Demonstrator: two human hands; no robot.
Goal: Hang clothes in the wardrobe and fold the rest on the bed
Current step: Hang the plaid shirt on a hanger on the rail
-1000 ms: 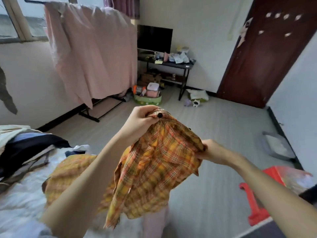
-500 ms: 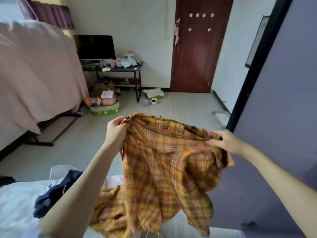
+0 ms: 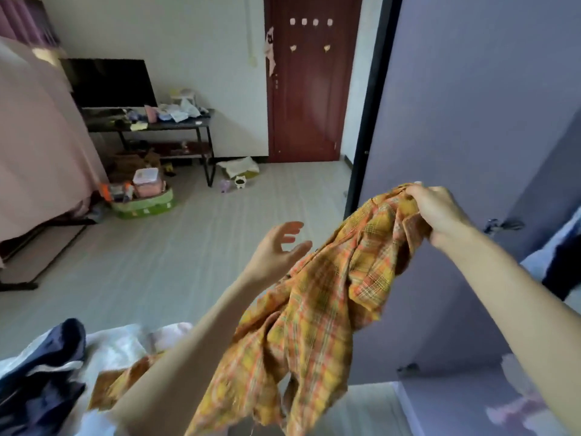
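Observation:
My right hand (image 3: 438,212) grips the top of a yellow and orange plaid shirt (image 3: 317,313), which hangs bunched from it in front of the purple wardrobe (image 3: 465,121). My left hand (image 3: 276,250) is open beside the shirt with its fingers spread, just left of the cloth and holding nothing. The shirt's lower part trails down over my left forearm towards the bed (image 3: 125,344) at the bottom left. A dark navy garment (image 3: 41,372) lies on the bed.
A dark red door (image 3: 309,89) stands closed at the back. A TV stand (image 3: 176,124) with clutter and a green basket (image 3: 144,204) sit at back left. A pink sheet (image 3: 37,146) hangs on a rack at left. The wardrobe's opening shows clothes (image 3: 562,259) at right.
My left hand has let go of the shirt and opened. My right hand has carried the shirt to the right, towards the wardrobe, and my view has turned right.

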